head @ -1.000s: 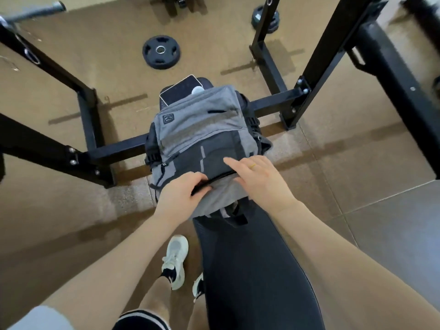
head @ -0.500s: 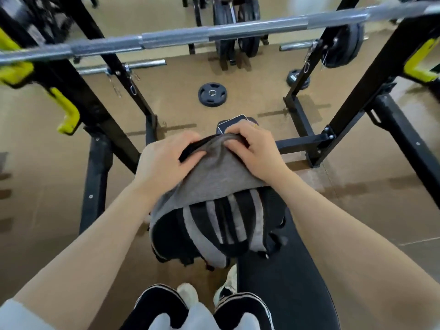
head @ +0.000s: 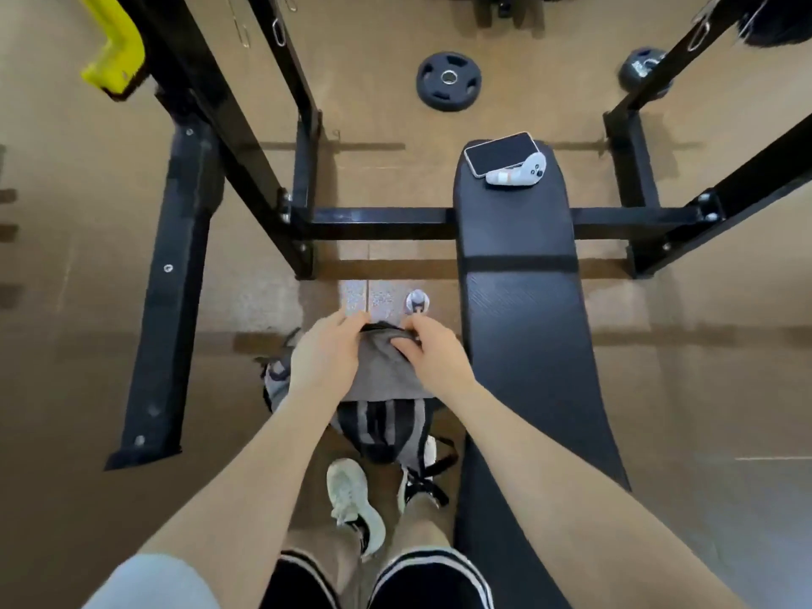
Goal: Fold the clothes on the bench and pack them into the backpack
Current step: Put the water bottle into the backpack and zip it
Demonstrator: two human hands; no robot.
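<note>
1. Your left hand (head: 327,351) and right hand (head: 433,351) both grip the top of the grey backpack (head: 382,415).
2. The backpack is off the bench (head: 523,309), beside its left edge, in front of your shoes (head: 353,505).
3. A phone (head: 501,153) and a small white device (head: 520,171) lie at the bench's far end.

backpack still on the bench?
No: the backpack is held by both hands, left hand and right hand, over the floor beside the bench, which carries only a phone and a small controller.
</note>
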